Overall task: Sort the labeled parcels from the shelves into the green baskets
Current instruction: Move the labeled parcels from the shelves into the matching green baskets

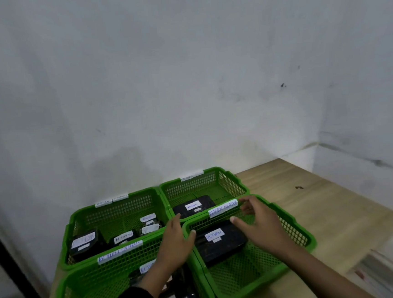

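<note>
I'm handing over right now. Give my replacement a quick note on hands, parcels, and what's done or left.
Left hand: open, at the near right basket's left rim, no grip on anything.
Right hand: open, above that basket.
The RETURN parcel lies loose in the near right basket.
The other three baskets also hold black parcels.
Left: shelves are out of view, so I cannot tell how many parcels remain.

four baskets on table, seemingly parcels in each

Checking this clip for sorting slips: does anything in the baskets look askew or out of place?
Only slightly: the black parcel marked RETURN lies skewed in the near right green basket, out of line with its walls. Nothing spilled or visibly damaged.
</note>
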`<act>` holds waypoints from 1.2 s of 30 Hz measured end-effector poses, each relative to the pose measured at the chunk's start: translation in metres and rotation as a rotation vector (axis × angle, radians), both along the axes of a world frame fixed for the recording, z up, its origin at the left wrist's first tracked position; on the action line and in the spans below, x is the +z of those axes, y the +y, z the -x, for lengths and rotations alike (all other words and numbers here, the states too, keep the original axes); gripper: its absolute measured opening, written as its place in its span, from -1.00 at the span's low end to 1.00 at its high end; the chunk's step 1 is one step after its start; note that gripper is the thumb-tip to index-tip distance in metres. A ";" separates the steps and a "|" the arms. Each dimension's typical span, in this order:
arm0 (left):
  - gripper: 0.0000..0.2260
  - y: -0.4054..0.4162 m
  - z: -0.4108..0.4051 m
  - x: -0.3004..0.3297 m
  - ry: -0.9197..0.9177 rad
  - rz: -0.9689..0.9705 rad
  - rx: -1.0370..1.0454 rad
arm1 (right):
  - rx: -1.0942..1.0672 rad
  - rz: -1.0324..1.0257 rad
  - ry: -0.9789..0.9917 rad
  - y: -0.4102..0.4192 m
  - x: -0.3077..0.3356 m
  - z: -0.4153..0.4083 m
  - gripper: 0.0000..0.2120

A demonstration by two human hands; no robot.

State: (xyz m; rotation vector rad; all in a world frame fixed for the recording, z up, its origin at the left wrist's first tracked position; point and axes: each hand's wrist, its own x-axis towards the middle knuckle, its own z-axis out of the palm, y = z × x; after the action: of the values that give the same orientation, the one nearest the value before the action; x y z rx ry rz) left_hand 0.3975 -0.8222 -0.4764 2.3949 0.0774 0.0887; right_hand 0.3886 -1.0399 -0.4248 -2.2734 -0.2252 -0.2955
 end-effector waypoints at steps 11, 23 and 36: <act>-0.47 0.033 0.148 0.040 -0.179 -0.012 0.069 | 0.058 0.013 -0.105 -0.002 0.033 0.148 -0.58; -0.49 0.090 0.331 0.027 -0.164 0.004 0.204 | 0.250 0.041 0.019 0.073 0.010 0.295 -0.61; -0.55 0.371 0.478 0.083 -0.238 -0.036 0.489 | 0.533 -0.013 -0.080 0.380 0.042 0.356 -0.60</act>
State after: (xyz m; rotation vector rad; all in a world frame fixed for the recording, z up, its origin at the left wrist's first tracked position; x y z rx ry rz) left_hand -0.0806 -0.4516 -0.3931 2.3330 0.5507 0.6038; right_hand 0.0329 -0.6596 -0.3823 -2.0961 -0.8477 -0.1053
